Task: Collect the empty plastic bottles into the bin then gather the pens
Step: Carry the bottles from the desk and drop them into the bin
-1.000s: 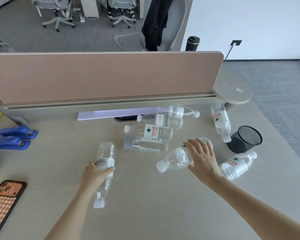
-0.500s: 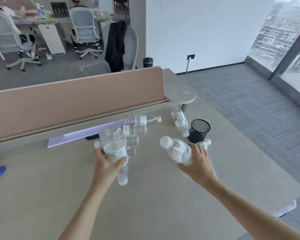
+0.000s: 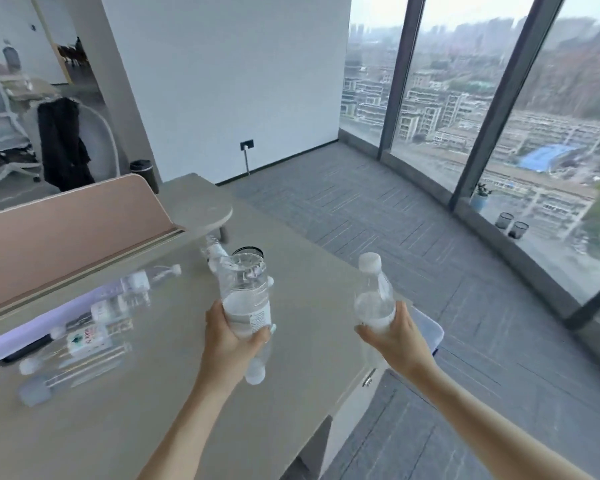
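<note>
Each hand gripped a clear plastic bottle: left hand (image 3: 230, 336) held one inverted (image 3: 245, 299), right hand (image 3: 394, 336) one upright (image 3: 374, 296). Thin, smooth walls could slip when squeezed.

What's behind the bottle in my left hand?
Behind the bottle held by the left hand, the rim of a black mesh cup shows, beside another lying bottle. Its body and contents are covered.
</note>
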Demonstrator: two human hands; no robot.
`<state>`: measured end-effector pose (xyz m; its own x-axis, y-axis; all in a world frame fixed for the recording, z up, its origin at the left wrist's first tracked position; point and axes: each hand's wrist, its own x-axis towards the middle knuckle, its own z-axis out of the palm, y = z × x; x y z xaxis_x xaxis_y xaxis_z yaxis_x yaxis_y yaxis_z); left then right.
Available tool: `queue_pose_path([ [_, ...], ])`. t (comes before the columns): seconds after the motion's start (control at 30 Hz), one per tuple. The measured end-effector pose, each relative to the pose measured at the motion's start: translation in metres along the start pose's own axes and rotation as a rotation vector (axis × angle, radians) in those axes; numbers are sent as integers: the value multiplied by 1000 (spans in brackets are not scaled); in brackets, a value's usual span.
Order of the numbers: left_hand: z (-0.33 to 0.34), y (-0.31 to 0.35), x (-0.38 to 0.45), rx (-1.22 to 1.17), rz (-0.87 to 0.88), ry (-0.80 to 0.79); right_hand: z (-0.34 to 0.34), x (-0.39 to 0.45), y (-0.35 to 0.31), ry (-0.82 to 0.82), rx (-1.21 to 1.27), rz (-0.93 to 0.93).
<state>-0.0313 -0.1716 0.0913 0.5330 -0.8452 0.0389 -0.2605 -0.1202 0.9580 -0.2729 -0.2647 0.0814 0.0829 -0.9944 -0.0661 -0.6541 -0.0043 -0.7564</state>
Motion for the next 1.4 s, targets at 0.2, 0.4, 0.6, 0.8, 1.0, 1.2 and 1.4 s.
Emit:
queue_pose_path([
  [0.2, 93, 31, -33, 68, 60, -135, -85, -24, 55, 87, 50, 102],
  [0.4, 180, 62, -54, 37, 141, -246, -165, -39, 96, 219, 70, 117],
  [0.6, 248, 78, -64, 8, 176, -379, -216, -47, 137, 347, 116, 168],
  [0.8, 305, 83, -65, -19, 151, -512, -240, -48, 187, 419, 168, 235],
  [1.0, 352, 93, -40, 6, 147, -546, -255, -21, 225, 451, 215, 302],
  [1.2, 407, 111, 20, 35, 159, -542, -271, 51, 236, 460, 220, 317],
  [1.4, 452, 126, 106, 66, 183, -539, -280, 152, 227, 443, 235, 297],
])
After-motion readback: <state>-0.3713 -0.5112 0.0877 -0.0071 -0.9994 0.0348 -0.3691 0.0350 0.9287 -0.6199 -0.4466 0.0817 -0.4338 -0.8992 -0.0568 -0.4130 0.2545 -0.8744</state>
